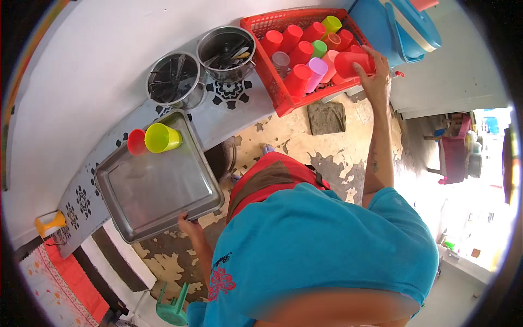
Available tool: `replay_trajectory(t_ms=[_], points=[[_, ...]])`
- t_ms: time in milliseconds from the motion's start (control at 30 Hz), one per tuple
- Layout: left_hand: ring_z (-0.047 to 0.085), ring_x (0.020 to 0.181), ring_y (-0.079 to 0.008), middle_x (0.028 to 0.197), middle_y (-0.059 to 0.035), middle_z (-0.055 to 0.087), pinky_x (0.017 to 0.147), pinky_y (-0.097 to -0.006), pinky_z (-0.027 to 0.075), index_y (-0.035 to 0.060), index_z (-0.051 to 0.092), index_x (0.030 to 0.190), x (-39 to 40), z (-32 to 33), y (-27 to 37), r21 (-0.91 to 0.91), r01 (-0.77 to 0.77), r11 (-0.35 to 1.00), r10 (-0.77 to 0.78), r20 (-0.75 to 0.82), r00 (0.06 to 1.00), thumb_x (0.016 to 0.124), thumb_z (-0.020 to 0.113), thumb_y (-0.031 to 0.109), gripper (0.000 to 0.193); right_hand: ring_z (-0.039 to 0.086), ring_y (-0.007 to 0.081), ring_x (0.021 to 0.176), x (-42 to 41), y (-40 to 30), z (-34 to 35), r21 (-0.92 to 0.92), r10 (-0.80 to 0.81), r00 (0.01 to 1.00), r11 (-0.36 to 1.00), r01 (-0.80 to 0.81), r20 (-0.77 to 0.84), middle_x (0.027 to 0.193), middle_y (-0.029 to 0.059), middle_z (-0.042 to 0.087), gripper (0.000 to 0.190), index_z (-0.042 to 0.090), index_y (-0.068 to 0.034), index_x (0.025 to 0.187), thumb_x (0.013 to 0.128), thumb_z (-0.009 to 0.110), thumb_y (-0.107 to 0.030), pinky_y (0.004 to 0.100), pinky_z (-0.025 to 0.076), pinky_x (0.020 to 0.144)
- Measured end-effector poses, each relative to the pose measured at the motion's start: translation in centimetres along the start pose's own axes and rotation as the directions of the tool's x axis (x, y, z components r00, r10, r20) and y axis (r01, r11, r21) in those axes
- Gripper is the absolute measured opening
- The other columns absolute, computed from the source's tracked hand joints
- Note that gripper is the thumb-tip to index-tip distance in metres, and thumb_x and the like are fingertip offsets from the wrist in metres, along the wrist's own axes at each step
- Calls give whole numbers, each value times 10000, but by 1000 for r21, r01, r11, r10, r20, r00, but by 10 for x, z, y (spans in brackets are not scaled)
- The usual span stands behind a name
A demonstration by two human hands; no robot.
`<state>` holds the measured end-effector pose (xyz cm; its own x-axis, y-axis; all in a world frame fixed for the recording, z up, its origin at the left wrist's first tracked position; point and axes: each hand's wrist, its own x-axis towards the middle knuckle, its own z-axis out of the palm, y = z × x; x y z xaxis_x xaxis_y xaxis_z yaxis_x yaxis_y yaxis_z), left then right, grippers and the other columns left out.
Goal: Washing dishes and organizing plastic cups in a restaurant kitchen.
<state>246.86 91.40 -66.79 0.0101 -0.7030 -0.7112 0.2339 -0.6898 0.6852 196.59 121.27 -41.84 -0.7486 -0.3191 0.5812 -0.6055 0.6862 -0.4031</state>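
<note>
My left hand (190, 227) grips the near corner of a rectangular metal tray (163, 192), which lies partly over a patterned table. At the tray's far end, a red plastic cup (137, 142) and a yellow-green cup (163, 138) lie tipped side by side. Over the right end of a red plastic crate (282, 96), my right hand (376, 75) holds a red cup (349, 64) lying sideways. Several more cups, mostly red, stand upside down in the crate, among them a lilac cup (317, 73) and a green one (319, 48).
Two steel pots (175, 81) (226, 49) with cutlery stand between tray and crate on the table (249, 106). A blue water jug (408, 32) is beyond the crate's right end. A dark mat (327, 118) lies on the worn floor; a green stool (173, 308) stands lower left.
</note>
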Motion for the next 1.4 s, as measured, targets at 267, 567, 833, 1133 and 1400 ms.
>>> replay_trajectory(t_ms=[267, 567, 833, 1133, 1400], points=[[517, 848, -253, 903, -90, 479, 743, -399, 470, 19, 481, 849, 11, -17, -4, -35, -29, 999, 29, 1, 1000, 669, 504, 112, 204, 582, 223, 881, 44, 81, 44, 58, 205, 862, 964, -260, 464, 1016, 144, 593, 615, 458, -61, 1264, 726, 663, -278, 345, 475, 734], [491, 844, -255, 904, -91, 462, 715, -412, 444, 33, 449, 889, -4, -2, 1, -1, -10, 1000, 10, -3, 1000, 681, 521, 145, 246, 606, 230, 824, 52, 129, 69, -37, 140, 797, 989, -146, 587, 919, 146, 635, 547, 551, -19, 1144, 655, 674, -231, 356, 472, 718], [515, 810, -239, 891, -80, 477, 692, -395, 467, 34, 473, 830, 2, -1, 2, -6, -4, 1000, 4, -45, 999, 689, 517, 121, 171, 597, 312, 902, 6, 85, 106, 48, -116, 808, 993, 108, 577, 924, 208, 620, 541, 557, -88, 1133, 643, 714, -255, 393, 461, 790], [513, 714, -166, 733, -20, 480, 598, -347, 453, 73, 488, 754, -1, -10, -12, -178, -127, 976, 136, 43, 990, 700, 506, 128, 79, 610, 149, 864, 43, -130, 73, 612, -75, 992, 791, -3, 102, 968, 111, 641, 236, 593, 16, 1061, 847, 572, -82, 273, 488, 740], [487, 548, -110, 659, 6, 469, 406, -274, 364, 91, 484, 780, -12, -5, 1, 86, -4, 996, 4, 0, 1000, 664, 525, 129, 128, 595, 257, 860, -122, -427, 185, 968, -880, 452, 224, 117, 149, 990, 112, 602, 283, 625, -99, 989, 712, 583, -62, 312, 479, 731]])
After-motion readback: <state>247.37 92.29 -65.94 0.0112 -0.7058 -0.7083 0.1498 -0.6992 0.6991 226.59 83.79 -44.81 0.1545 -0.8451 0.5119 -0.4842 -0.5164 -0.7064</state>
